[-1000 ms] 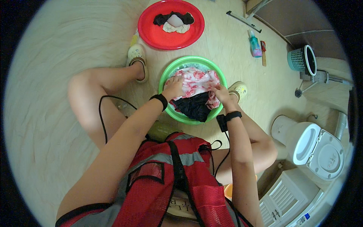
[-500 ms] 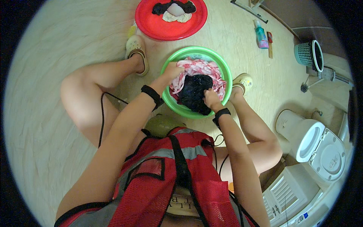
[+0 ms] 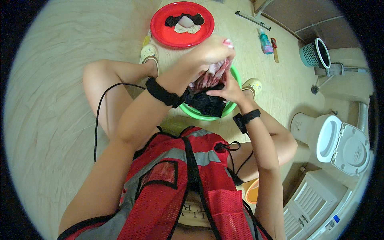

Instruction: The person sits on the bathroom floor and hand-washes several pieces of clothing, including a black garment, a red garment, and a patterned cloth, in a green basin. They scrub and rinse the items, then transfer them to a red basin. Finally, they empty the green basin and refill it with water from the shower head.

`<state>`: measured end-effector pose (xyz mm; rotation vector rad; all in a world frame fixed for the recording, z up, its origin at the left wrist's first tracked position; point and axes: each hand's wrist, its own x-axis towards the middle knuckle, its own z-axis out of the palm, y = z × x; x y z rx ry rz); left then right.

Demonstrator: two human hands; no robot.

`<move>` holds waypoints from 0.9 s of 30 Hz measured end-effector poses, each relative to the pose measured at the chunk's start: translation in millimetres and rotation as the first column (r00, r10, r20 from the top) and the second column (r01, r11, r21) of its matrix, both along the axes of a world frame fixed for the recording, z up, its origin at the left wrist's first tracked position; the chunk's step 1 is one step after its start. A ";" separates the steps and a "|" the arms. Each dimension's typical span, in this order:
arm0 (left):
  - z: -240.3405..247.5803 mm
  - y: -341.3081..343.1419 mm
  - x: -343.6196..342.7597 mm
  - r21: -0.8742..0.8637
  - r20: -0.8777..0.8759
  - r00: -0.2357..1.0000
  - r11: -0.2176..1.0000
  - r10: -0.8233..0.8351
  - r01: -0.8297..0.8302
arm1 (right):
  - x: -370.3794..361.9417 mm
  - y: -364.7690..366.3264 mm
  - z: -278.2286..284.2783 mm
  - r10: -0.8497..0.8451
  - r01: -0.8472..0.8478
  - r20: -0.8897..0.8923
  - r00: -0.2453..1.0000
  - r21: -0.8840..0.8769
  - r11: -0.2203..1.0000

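A pink-and-white patterned cloth (image 3: 213, 76) is lifted in a bunch above the green basin (image 3: 237, 80). My left hand (image 3: 212, 50) is closed around its upper part, and a bit of the cloth pokes out past the fingers. Lower down, my right hand (image 3: 231, 89) curves round the bunch from the right, thumb stretched to the left; its far fingers are partly hidden behind the cloth. Beneath both hands a dark, wet-looking cloth (image 3: 206, 105) lies in the basin near its front side. My left forearm and the cloth cover much of the basin's far rim.
Beyond the green basin stands a red basin (image 3: 160, 35) holding dark and cream cloth pieces and a pale rounded thing. To the right are a bottle (image 3: 265, 43), a wooden-handled brush (image 3: 275, 52), a teal basket (image 3: 310, 55) and a toilet (image 3: 320, 138). A black cable runs beside my left arm.
Both hands have come up from the basin, lifting the pink-and-white cloth into a bunch. My left hand moved up and right; my right hand shifted from the dark cloth to the bunch.
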<state>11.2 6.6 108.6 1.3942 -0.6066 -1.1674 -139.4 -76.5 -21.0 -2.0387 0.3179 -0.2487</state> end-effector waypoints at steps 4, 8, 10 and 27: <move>57.9 1.5 -14.7 -0.084 0.082 0.996 0.996 -0.030 0.036 | 14.1 21.4 16.9 -0.182 0.169 -0.041 0.983 -0.214 0.962; 101.2 15.4 -16.8 -0.197 0.177 0.984 0.980 -0.002 0.038 | 23.2 3.2 48.3 -0.308 0.317 0.074 0.948 -0.248 0.915; 125.0 20.8 -15.9 -0.303 0.131 0.991 0.951 -0.021 0.060 | 24.8 -10.7 68.6 -0.344 0.343 0.052 0.938 -0.299 0.891; 186.0 33.2 9.0 -0.348 0.242 0.956 0.905 -0.164 0.244 | 18.5 -34.2 163.8 -0.255 0.270 0.144 0.956 -0.098 0.958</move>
